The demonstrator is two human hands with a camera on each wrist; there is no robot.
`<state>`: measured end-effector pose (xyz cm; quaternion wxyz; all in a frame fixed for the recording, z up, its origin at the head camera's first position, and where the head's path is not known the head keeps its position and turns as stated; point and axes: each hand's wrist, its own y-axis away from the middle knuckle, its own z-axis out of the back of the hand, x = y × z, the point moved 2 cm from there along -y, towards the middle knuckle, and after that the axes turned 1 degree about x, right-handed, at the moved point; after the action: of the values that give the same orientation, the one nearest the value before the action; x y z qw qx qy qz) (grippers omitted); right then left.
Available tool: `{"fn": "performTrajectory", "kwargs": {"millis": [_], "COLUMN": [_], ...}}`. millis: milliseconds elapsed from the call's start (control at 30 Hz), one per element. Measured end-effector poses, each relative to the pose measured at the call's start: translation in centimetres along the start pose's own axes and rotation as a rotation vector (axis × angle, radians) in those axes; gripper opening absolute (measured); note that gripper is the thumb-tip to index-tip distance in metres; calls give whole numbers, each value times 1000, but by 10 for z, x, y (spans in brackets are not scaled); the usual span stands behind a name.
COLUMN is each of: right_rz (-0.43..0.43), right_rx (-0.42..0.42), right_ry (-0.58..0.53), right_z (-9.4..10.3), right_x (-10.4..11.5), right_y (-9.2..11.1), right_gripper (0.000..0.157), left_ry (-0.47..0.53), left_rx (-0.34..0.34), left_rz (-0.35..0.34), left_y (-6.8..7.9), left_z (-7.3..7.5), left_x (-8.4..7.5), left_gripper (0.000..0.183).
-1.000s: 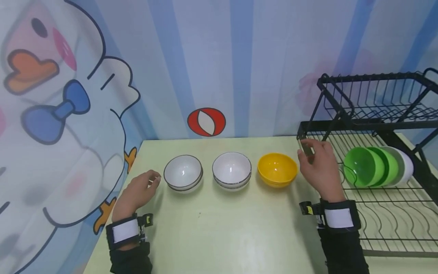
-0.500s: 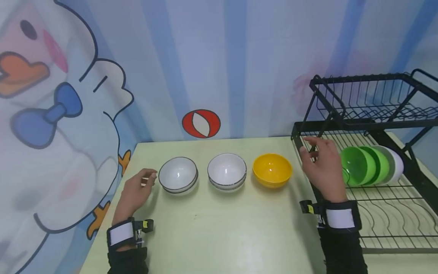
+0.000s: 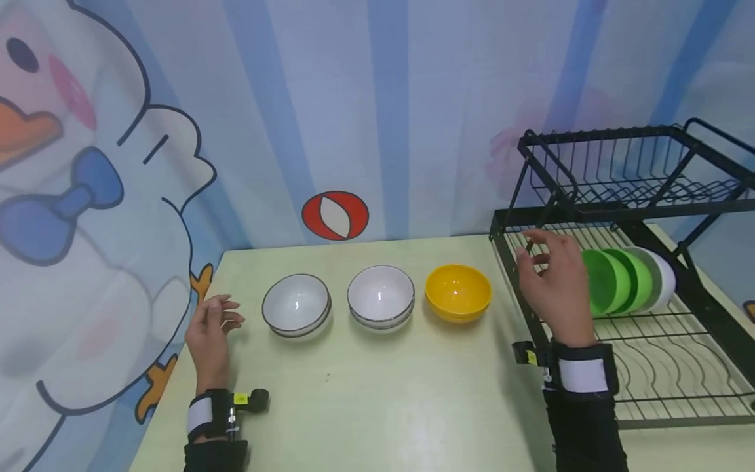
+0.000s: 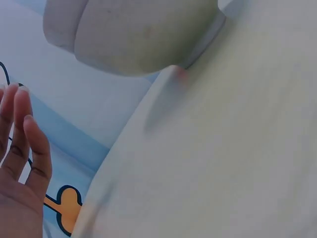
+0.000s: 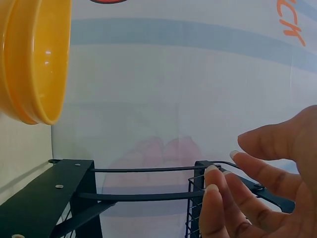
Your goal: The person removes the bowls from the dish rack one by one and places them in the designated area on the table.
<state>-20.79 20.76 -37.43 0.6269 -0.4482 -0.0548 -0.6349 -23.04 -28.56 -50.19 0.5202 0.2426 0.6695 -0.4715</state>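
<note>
Yellow, glossy: two nested yellow bowls [image 3: 457, 293], upright on a pale table [image 3: 401, 393]. White, dark-rimmed, nested, upright: a middle stack [image 3: 380, 298] just left of the yellow bowls; a left stack [image 3: 296, 306] further left of them. Left hand [image 3: 211, 331]: well left of the yellow bowls, beyond the left stack and apart from it; fingers extended, slightly bent, slack, nothing held. Right hand [image 3: 554, 282]: near the yellow bowls, on their right, not touching them; thumb set apart from loosely bent fingers, a gap between, nothing held. Black wire rack [image 3: 660, 212], two-tiered: right of the yellow bowls, partly behind the right hand; contact between the two cannot be told. Green bowls [image 3: 606, 282], on their sides in the lower tier: right of the yellow bowls, past the right hand. White bowls [image 3: 666, 282], same tier: further right of the yellow bowls, against the green ones.
</note>
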Motion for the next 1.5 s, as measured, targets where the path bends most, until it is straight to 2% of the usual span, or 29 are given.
{"fn": "performTrajectory", "kwargs": {"millis": [100, 200, 267, 367, 433, 467, 567, 767, 867, 1133, 1367, 1500], "right_rz": [12, 8, -1, -8, -12, -13, -13, -43, -47, -81, -108, -167], "right_rx": [-13, -30, -41, -54, -58, -59, -63, -35, -35, -23, -26, -22], "right_ry": [-11, -9, 5, 29, 40, 49, 57, 48, 42, 40, 50, 39], "right_z": [3, 8, 12, 17, 20, 20, 23, 28, 30, 30, 34, 36], "right_x": [1, 0, -1, -2, -3, -3, -4, -6, -8, -13, -20, -24], "right_y": [0, 0, 1, 2, 2, 2, 1, -1, -1, -2, -1, 0], "right_gripper": [34, 34, 34, 34, 35, 35, 36, 38, 39, 41, 43, 45], "left_ry": [123, 174, 162, 90, 31, 8, -13, -16, -8, -72, -73, -93], "left_rx": [-17, -54, -100, -181, -229, -242, -258, -228, -186, -83, -28, -8], "left_rz": [36, 4, -73, -237, -322, -350, -374, -410, -421, -430, -440, -443], "left_y": [2, 2, 2, 2, 3, 3, 4, 5, 2, -1, 8, 6], "left_z": [0, -1, -3, -8, -11, -13, -16, -19, -19, -20, -27, -25], "left_x": [-4, -5, -5, -10, -14, -17, -28, -49, -50, -54, -80, -74], "left_gripper": [42, 44, 43, 41, 40, 40, 39, 34, 32, 26, 25, 24]}}
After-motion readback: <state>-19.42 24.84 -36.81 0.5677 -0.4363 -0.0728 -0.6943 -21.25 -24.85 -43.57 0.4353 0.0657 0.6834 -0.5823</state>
